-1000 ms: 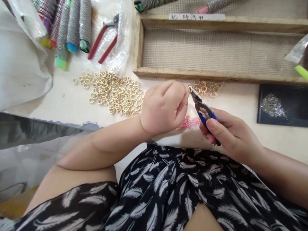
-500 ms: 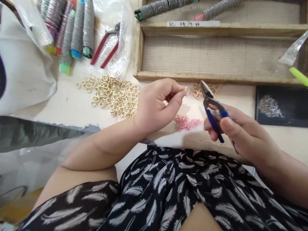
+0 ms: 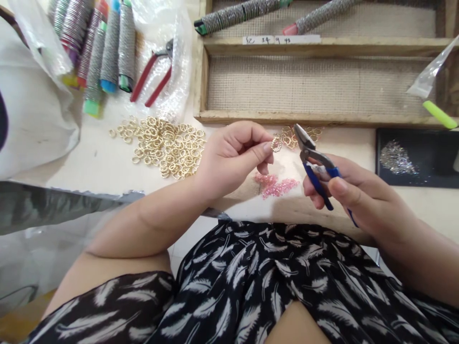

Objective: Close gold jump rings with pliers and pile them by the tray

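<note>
Between thumb and forefinger, my left hand (image 3: 234, 160) pinches a small gold ring (image 3: 276, 144) with a beaded or twisted edge. My right hand (image 3: 358, 196) is wrapped around pliers (image 3: 315, 167) with blue handles, their metal jaws pointing up and left, apart from the ring. Behind the ring lie more gold rings (image 3: 289, 136), some with pinkish bits, partly hidden by the plier jaws. Below the two hands a small pile of pink beads (image 3: 276, 185) is spread on the table. A large heap of gold rings (image 3: 172, 145) sits left of my left hand.
A wooden frame with mesh (image 3: 315, 86) stands along the back, holding two coil-wrapped sticks (image 3: 240, 16). Red-handled pliers (image 3: 152, 71) and several coil-wrapped tubes (image 3: 111, 52) lie back left on plastic. A black tray (image 3: 426, 167) with silvery bits is at right.
My left hand has turned slightly and lowered, so the pinched ring now shows its open face. The pliers stay in my right hand, nearly unmoved. The whole view has shifted slightly.
</note>
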Available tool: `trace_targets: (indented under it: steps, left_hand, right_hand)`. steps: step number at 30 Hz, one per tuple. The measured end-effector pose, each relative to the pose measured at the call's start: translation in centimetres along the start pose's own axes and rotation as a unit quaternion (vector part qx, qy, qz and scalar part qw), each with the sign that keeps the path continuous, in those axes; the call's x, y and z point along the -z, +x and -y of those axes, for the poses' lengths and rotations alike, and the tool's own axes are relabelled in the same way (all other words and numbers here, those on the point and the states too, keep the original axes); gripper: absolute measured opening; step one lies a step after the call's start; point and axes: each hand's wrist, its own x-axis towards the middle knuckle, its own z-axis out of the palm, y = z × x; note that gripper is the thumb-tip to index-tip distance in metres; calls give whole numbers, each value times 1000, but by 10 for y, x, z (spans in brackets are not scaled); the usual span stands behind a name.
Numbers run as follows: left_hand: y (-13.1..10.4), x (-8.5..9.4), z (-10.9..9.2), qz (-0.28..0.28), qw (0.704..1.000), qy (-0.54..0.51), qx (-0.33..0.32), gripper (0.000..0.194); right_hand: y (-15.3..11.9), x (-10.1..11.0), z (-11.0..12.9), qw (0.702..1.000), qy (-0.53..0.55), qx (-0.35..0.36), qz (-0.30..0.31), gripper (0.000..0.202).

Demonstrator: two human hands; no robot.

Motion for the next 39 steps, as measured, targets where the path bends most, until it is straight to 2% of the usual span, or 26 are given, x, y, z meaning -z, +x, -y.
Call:
trace_targets:
  steps: [6, 12, 18, 23, 29, 39]
  left_hand:
    - [3, -1, -10, 14, 994, -51, 96, 25]
    - [4, -4, -16, 5, 986, -92, 137, 21]
    - [3, -5, -18, 8, 982, -140, 128, 17]
    - [5, -5, -19, 0, 983, -116, 143, 20]
    - [5, -4, -17, 12, 986, -104, 129, 19]
    - [5, -3, -17, 16, 987, -86, 133, 17]
  right_hand:
    - [2, 1, 1, 1000, 1, -20, 20, 38]
    - [4, 3, 3, 998, -28, -24, 48, 44]
    - [5, 6, -1, 997, -13, -37, 63, 41]
    - [4, 7, -2, 996, -5, -49, 70, 42]
    - [5, 6, -1, 995, -10, -36, 93, 43]
    - [5, 8, -1, 995, -26, -40, 93, 44]
